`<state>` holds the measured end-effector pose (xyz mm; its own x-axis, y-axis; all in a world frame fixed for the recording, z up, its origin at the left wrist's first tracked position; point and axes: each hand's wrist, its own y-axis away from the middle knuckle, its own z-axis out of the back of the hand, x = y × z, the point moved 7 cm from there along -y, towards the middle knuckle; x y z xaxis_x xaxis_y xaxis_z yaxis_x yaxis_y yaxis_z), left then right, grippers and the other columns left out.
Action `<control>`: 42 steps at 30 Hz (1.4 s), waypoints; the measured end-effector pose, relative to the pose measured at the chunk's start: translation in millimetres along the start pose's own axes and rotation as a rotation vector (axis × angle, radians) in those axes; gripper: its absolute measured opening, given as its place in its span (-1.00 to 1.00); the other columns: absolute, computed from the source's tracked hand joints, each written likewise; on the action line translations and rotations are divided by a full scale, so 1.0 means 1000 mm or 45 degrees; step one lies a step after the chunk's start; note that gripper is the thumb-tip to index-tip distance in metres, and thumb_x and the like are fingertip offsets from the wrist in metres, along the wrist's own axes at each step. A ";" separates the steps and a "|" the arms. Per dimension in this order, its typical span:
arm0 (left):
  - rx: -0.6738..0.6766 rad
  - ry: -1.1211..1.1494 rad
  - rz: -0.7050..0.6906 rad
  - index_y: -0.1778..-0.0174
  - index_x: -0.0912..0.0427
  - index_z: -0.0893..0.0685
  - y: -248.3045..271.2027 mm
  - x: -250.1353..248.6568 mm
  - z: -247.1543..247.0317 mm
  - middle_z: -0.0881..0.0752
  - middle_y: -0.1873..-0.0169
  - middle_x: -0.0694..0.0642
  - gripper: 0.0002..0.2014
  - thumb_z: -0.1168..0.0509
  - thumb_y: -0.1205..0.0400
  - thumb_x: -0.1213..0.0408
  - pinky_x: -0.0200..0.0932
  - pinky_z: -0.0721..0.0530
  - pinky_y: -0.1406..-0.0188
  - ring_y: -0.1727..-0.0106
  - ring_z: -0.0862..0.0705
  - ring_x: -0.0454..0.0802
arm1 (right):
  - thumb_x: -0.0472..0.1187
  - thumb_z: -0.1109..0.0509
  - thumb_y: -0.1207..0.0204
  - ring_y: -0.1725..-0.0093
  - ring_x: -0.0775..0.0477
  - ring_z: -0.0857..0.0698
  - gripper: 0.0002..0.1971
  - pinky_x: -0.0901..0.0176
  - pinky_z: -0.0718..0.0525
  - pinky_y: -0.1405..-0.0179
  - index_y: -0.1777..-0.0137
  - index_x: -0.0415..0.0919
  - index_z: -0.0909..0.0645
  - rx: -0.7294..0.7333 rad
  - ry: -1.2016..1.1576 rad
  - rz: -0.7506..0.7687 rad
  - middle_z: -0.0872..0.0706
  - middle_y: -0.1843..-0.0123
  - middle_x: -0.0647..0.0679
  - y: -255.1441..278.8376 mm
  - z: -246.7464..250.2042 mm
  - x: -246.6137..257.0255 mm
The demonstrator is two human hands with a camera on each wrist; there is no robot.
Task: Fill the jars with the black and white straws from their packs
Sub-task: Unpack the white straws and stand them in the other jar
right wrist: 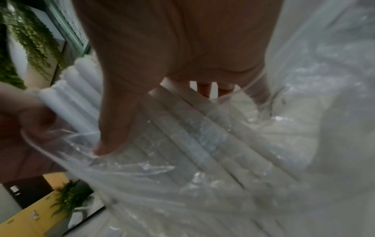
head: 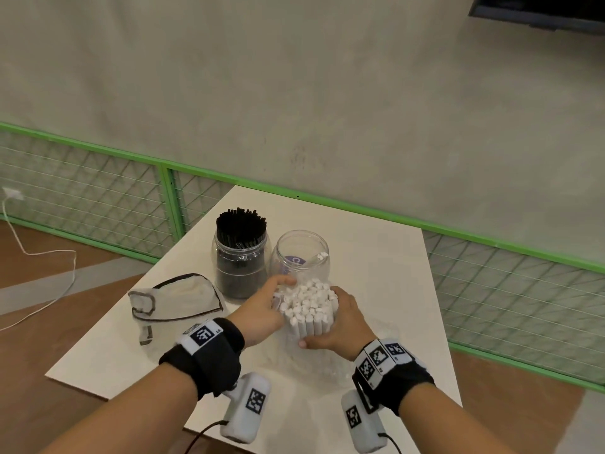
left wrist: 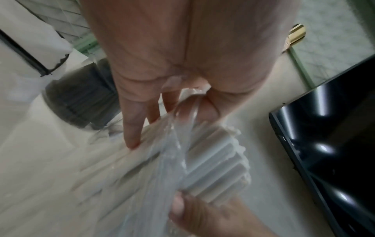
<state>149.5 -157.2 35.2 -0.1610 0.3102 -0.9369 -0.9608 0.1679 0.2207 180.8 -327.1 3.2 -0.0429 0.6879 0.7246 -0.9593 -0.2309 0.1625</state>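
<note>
On the white square table [head: 386, 257], both hands—left hand [head: 262, 309], right hand [head: 343, 322]—grip one bundle of white paper-wrapped straws [head: 307, 306] in its clear plastic pack [head: 324, 365], before two clear jars (one [head: 240, 257] full of black straws, the other [head: 299, 257] nearly empty), bare tabletop rightward.

White tabletop [head: 376, 257], square, set on wooden floor [head: 42, 257]. Beige fabric pouch with dark piping [head: 176, 296], lying flat at left of tabletop. Green-framed wire mesh fence [head: 98, 194] running behind, along base of pale concrete wall [head: 294, 77]. White cable [head: 36, 253] trailing over floor at far left from a wall plug [head: 11, 193]. Dark screen edge [head: 540, 11] at top right corner. Green hanging foliage [right wrist: 26, 32] and yellow cabinet with small handles [right wrist: 26, 219] visible in right wrist view, blurred.
</note>
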 end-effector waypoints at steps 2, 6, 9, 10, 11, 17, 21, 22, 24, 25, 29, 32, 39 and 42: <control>-0.024 0.173 0.103 -0.15 -0.31 -0.50 0.000 0.005 0.001 -0.59 -0.22 0.04 -0.32 -0.15 -0.41 0.67 0.08 -0.65 -0.17 -0.24 -0.59 0.05 | 0.41 -0.59 0.32 -0.35 -0.03 -0.39 0.30 -0.10 -0.46 -0.43 -0.52 0.04 -0.23 0.004 0.053 0.017 -0.39 -0.31 0.02 0.000 -0.002 -0.002; -0.099 0.541 0.217 -0.19 -0.03 -0.62 0.001 0.013 0.006 -0.72 -0.12 0.13 -0.54 -0.14 -0.56 0.61 0.05 -0.71 0.05 -0.16 -0.66 0.10 | 0.30 -0.65 0.27 -0.32 -0.01 -0.41 0.14 -0.07 -0.47 -0.43 -0.42 0.12 -0.30 0.000 -0.036 0.045 -0.39 -0.20 0.06 0.002 -0.001 -0.008; -0.181 0.657 0.253 -0.20 0.05 -0.66 0.000 0.026 0.010 -0.75 -0.03 0.18 -0.74 -0.27 -0.63 0.36 0.04 -0.72 0.15 -0.11 -0.69 0.13 | 0.06 -0.77 0.13 -0.26 0.23 -0.41 0.00 0.10 -0.47 -0.42 -0.35 0.15 -0.35 -0.008 -0.119 0.129 -0.40 -0.18 0.09 0.005 -0.001 -0.008; -0.197 0.679 0.264 -0.21 0.08 -0.65 0.000 0.029 0.010 -0.76 0.01 0.16 -0.77 -0.29 -0.64 0.27 0.05 -0.73 0.14 -0.09 -0.71 0.14 | 0.01 -0.78 0.10 -0.25 0.37 -0.38 -0.03 0.18 -0.46 -0.39 -0.34 0.14 -0.37 -0.023 -0.136 0.158 -0.42 -0.19 0.08 0.007 -0.001 -0.008; -0.214 0.703 0.279 -0.19 0.13 -0.64 0.000 0.033 0.011 -0.77 0.08 0.13 -0.77 -0.31 -0.64 0.20 0.05 -0.73 0.14 -0.05 -0.72 0.13 | -0.02 -0.78 0.08 -0.23 0.47 -0.35 -0.06 0.27 -0.46 -0.36 -0.33 0.13 -0.39 -0.036 -0.149 0.182 -0.43 -0.20 0.06 0.008 -0.002 -0.008; -0.173 0.483 0.297 -0.15 -0.08 -0.66 -0.009 0.033 0.013 -0.69 -0.15 0.07 -0.77 -0.30 -0.58 0.16 0.03 -0.64 -0.05 -0.20 -0.64 0.08 | -0.08 -0.77 -0.01 -0.16 0.61 -0.36 -0.15 0.73 -0.36 -0.07 -0.32 0.07 -0.44 -0.047 -0.152 0.265 -0.45 -0.20 0.02 0.012 -0.002 -0.010; -0.036 0.428 0.268 0.00 0.05 -0.71 -0.015 0.014 0.009 -0.73 -0.16 0.17 -0.67 -0.34 -0.38 0.00 0.17 -0.46 -0.40 -0.26 -0.62 0.12 | -0.08 -0.77 0.00 -0.20 0.59 -0.36 -0.13 0.58 -0.45 -0.20 -0.33 0.03 -0.44 -0.076 -0.174 0.306 -0.44 -0.24 0.04 0.014 0.005 -0.011; -0.014 0.470 0.280 -0.09 0.12 -0.69 -0.015 0.013 0.006 -0.73 -0.18 0.18 -0.64 -0.32 -0.45 0.02 0.15 -0.46 -0.40 -0.27 -0.63 0.12 | -0.08 -0.78 0.02 -0.23 0.56 -0.37 -0.10 0.49 -0.47 -0.26 -0.34 0.06 -0.41 -0.080 -0.191 0.314 -0.41 -0.27 0.06 0.014 0.006 -0.010; 0.001 0.529 0.298 -0.25 0.23 -0.63 -0.018 0.016 0.000 -0.70 -0.23 0.21 -0.63 -0.21 -0.61 0.10 0.10 -0.46 -0.38 -0.29 -0.63 0.12 | 0.00 -0.80 0.10 -0.33 0.41 -0.40 0.02 0.30 -0.49 -0.36 -0.39 0.08 -0.35 -0.085 -0.190 0.340 -0.37 -0.33 0.07 0.012 0.004 -0.009; -0.002 0.554 0.308 -0.25 0.26 -0.63 -0.021 0.019 -0.002 -0.70 -0.23 0.23 -0.63 -0.19 -0.63 0.12 0.09 -0.46 -0.37 -0.29 -0.63 0.11 | 0.06 -0.80 0.14 -0.38 0.31 -0.40 0.10 0.19 -0.51 -0.40 -0.44 0.07 -0.32 -0.080 -0.176 0.345 -0.36 -0.36 0.06 0.011 0.002 -0.009; -0.037 0.676 0.397 -0.28 0.26 -0.61 -0.024 0.038 -0.007 -0.76 -0.12 0.22 -0.55 -0.29 -0.53 0.08 0.22 -0.48 -0.41 -0.24 -0.67 0.21 | 0.15 -0.79 0.17 -0.49 0.08 -0.43 0.28 -0.01 -0.48 -0.45 -0.57 0.12 -0.15 -0.010 -0.186 0.334 -0.43 -0.46 0.15 0.010 -0.006 -0.011; -0.098 0.726 0.446 -0.31 0.18 -0.57 -0.024 0.053 -0.005 -0.76 -0.12 0.24 -0.66 -0.21 -0.64 0.16 0.21 -0.60 -0.27 -0.20 -0.69 0.25 | 0.19 -0.78 0.16 -0.41 0.02 -0.53 0.18 -0.14 -0.58 -0.34 -0.52 0.03 -0.30 -0.004 -0.159 0.332 -0.55 -0.37 0.13 0.008 -0.010 -0.011; -0.187 0.414 0.251 -0.24 -0.09 -0.59 -0.025 0.042 0.019 -0.69 -0.16 -0.01 -0.65 -0.24 -0.64 0.41 0.02 -0.74 0.08 -0.11 -0.70 0.04 | -0.01 -0.75 -0.07 -0.33 0.17 -0.48 -0.14 0.25 -0.47 -0.35 -0.31 0.29 -0.33 -0.017 -0.092 0.327 -0.44 -0.27 0.22 0.016 -0.002 -0.006; -0.087 0.181 0.107 -0.02 0.01 -0.66 -0.031 0.014 0.021 -0.72 -0.11 0.00 -0.82 -0.32 -0.58 0.36 -0.06 -0.60 -0.13 -0.13 -0.66 -0.04 | -0.02 -0.74 -0.08 -0.27 0.26 -0.50 -0.19 0.32 -0.48 -0.26 -0.33 0.11 -0.42 -0.018 -0.078 0.356 -0.45 -0.24 0.22 0.020 0.000 -0.004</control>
<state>181.6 -138.1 21.4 -0.2669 0.1842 -0.9459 -0.9549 0.0818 0.2854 162.1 -334.9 3.7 -0.2900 0.5560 0.7789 -0.9165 -0.3957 -0.0587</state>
